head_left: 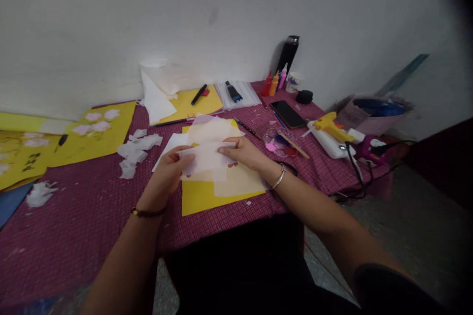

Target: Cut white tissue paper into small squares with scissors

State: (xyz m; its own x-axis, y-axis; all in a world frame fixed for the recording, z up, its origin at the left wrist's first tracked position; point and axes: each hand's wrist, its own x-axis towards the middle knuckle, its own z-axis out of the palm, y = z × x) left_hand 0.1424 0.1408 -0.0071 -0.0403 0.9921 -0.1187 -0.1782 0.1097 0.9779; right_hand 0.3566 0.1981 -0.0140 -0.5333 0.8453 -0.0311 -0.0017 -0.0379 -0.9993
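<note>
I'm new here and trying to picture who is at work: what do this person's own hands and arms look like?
The left hand and right hand are bare. The left wrist wears a dark bracelet with a gold-coloured bead; the right wrist wears a thin, silvery bangle. A black sleeve shows higher up the right arm.

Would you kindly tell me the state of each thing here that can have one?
Thin sheet: held between both hands
Left hand: closed on the thin sheet
Right hand: pinching the thin sheet
Yellow paper under the hands: flat, partly covered
Phone: lying flat, screen dark
Black flask: standing
Squeeze bottles: standing, nozzles up
Torn white paper: loosely heaped
Purple socket block: black plug apparently inserted
</note>
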